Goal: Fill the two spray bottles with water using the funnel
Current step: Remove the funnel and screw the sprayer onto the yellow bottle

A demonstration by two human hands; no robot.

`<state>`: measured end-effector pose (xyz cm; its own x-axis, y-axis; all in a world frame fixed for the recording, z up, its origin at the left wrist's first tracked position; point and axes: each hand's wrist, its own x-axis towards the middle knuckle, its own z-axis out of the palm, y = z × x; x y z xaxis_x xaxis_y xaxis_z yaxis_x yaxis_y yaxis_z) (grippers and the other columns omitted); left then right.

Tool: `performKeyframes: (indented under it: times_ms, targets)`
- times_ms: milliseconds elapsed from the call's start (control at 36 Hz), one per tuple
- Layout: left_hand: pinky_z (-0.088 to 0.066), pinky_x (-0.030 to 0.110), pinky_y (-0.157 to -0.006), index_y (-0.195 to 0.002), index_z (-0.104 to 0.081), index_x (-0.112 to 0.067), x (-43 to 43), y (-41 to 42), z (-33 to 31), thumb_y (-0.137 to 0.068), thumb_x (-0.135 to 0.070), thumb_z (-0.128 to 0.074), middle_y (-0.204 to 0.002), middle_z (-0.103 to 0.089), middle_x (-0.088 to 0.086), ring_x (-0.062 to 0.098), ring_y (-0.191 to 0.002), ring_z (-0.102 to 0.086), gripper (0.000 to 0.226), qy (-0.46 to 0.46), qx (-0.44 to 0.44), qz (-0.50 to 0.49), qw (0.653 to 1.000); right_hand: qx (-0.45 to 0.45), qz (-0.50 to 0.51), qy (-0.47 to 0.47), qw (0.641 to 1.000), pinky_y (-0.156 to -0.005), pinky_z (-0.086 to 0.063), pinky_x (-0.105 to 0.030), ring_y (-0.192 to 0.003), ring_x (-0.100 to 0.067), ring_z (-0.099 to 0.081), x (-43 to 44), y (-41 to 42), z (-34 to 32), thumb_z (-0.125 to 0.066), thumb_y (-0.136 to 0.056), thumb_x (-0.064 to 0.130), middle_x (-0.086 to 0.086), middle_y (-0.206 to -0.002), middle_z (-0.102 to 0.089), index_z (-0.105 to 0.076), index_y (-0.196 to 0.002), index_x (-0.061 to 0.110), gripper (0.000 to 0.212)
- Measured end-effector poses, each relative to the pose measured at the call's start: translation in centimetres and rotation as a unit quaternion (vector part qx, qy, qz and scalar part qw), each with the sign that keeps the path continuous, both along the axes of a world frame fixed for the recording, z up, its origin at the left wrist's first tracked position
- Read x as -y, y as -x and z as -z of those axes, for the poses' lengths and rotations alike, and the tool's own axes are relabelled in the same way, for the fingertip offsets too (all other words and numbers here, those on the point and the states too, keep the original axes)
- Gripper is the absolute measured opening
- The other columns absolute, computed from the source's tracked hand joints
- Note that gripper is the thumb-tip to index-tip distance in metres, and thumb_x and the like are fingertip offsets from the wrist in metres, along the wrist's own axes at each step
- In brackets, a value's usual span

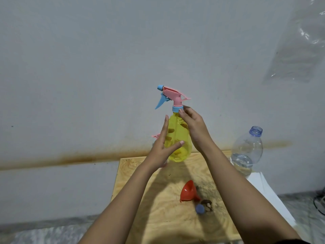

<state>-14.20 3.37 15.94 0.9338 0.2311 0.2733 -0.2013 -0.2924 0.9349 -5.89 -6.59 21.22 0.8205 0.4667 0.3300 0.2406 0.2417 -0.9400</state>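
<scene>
A yellow see-through spray bottle (178, 132) with a pink and blue trigger head (169, 96) is held up above the wooden table (140, 173). My left hand (164, 147) wraps around its lower body. My right hand (193, 124) pinches the blue collar at its neck. A second spray bottle is almost hidden behind my left hand; only a pink tip (155, 136) shows. The red funnel (189, 191) lies on its side on the table. A clear plastic water bottle (247, 150), uncapped and partly filled, stands at the right.
A blue bottle cap (200, 208) and a small brown object (207, 204) lie beside the funnel. A white sheet (267, 191) sits under the water bottle at the table's right edge. A grey stained wall rises just behind the table. Clear plastic (302, 41) hangs top right.
</scene>
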Motion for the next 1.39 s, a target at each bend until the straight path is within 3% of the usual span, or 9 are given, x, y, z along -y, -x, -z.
performKeyframes:
  times_ms: [194, 333, 583, 694, 806, 1056, 1194, 1306, 1389]
  targets:
    - [-0.036, 0.007, -0.096, -0.143, -0.004, -0.054, 0.1, 0.2, -0.1, -0.089, -0.025, -0.066, -0.138, -0.024, -0.038, -0.005, -0.134, -0.032, 0.087, 0.014, -0.004, 0.015, 1.000, -0.023, 0.007, -0.019, 1.000, -0.090, -0.048, -0.034, -0.098, -0.012, -0.060, 0.2, 0.0, 0.2, -0.060, -0.090, 0.027, 0.005, -0.108, -0.062, -0.058, -0.113, 0.019, 0.024]
    - [-0.037, -0.003, -0.077, -0.143, -0.004, -0.056, -0.4, 0.7, 0.6, -0.088, -0.029, -0.066, -0.131, -0.018, -0.048, -0.025, -0.122, -0.026, 0.087, 0.015, -0.022, 0.018, 0.999, -0.028, 0.023, -0.013, 0.999, -0.080, -0.050, -0.023, -0.083, -0.002, -0.061, -0.4, 0.2, 0.7, -0.066, -0.086, 0.022, 0.007, -0.096, -0.059, -0.054, -0.107, 0.014, 0.026]
    - [-0.033, -0.003, -0.086, -0.145, -0.004, -0.049, -0.5, 1.0, 0.6, -0.089, -0.025, -0.066, -0.124, -0.020, -0.055, -0.031, -0.118, -0.026, 0.087, 0.011, -0.028, 0.007, 1.000, -0.023, 0.007, -0.002, 1.000, -0.085, -0.048, -0.028, -0.093, -0.011, -0.057, -0.8, 0.5, 0.8, -0.060, -0.090, 0.023, 0.003, -0.098, -0.059, -0.055, -0.106, 0.018, 0.018]
    - [-0.037, 0.009, -0.097, -0.144, -0.005, -0.053, -0.5, 0.9, 0.6, -0.088, -0.027, -0.066, -0.136, -0.022, -0.045, -0.009, -0.132, -0.032, 0.087, 0.016, -0.019, 0.006, 1.000, -0.036, -0.012, 0.000, 0.999, -0.094, -0.047, -0.028, -0.106, -0.010, -0.058, -0.6, 0.4, 0.7, -0.056, -0.091, 0.032, 0.006, -0.111, -0.060, -0.053, -0.113, 0.028, 0.023]
    - [-0.035, 0.000, -0.089, -0.143, -0.007, -0.052, -0.6, 0.9, 0.7, -0.088, -0.025, -0.066, -0.128, -0.023, -0.051, -0.025, -0.123, -0.029, 0.085, 0.015, -0.019, 0.008, 1.000, -0.025, -0.001, 0.004, 1.000, -0.089, -0.047, -0.025, -0.100, -0.010, -0.058, -0.6, 0.4, 0.9, -0.055, -0.093, 0.025, 0.004, -0.104, -0.059, -0.054, -0.106, 0.024, 0.014]
    - [-0.046, 0.024, -0.084, -0.138, -0.011, -0.065, -1.1, 0.8, 1.0, -0.078, -0.046, -0.070, -0.143, -0.028, -0.030, 0.001, -0.134, -0.032, 0.086, 0.021, -0.023, 0.011, 0.999, -0.004, -0.009, 0.055, 0.998, -0.095, -0.046, -0.026, -0.109, -0.011, -0.061, -0.1, 0.2, 0.5, -0.053, -0.094, 0.029, -0.001, -0.116, -0.067, -0.062, -0.111, 0.019, 0.022]
    - [-0.034, 0.037, -0.111, -0.143, -0.008, -0.058, -0.4, 0.5, 1.9, -0.080, -0.047, -0.068, -0.144, -0.030, -0.026, -0.007, -0.132, -0.033, 0.088, -0.047, -0.012, -0.041, 0.998, 0.003, 0.050, 0.066, 0.997, -0.092, -0.046, -0.030, -0.099, -0.012, -0.061, -0.7, 0.7, 1.1, -0.054, -0.094, 0.026, -0.007, -0.110, -0.068, -0.063, -0.099, 0.021, 0.011]
    - [-0.029, 0.040, -0.113, -0.139, 0.000, -0.063, 0.8, 0.6, 2.8, -0.079, -0.054, -0.062, -0.152, -0.025, -0.016, 0.011, -0.144, -0.021, 0.086, -0.103, -0.007, -0.106, 0.989, 0.002, 0.078, 0.085, 0.993, -0.092, -0.046, -0.033, -0.096, -0.012, -0.060, -1.1, 1.3, 2.0, -0.051, -0.096, 0.028, 0.002, -0.102, -0.067, -0.061, -0.101, 0.020, 0.014]
    - [-0.037, 0.048, -0.107, -0.138, 0.007, -0.063, 1.7, 0.8, 3.6, -0.078, -0.060, -0.056, -0.147, -0.038, -0.005, 0.017, -0.137, -0.035, 0.086, -0.133, -0.004, -0.152, 0.979, 0.005, 0.087, 0.101, 0.991, -0.089, -0.045, -0.032, -0.093, -0.010, -0.058, -1.2, 1.5, 2.4, -0.049, -0.096, 0.029, 0.000, -0.102, -0.067, -0.061, -0.100, 0.020, 0.015]
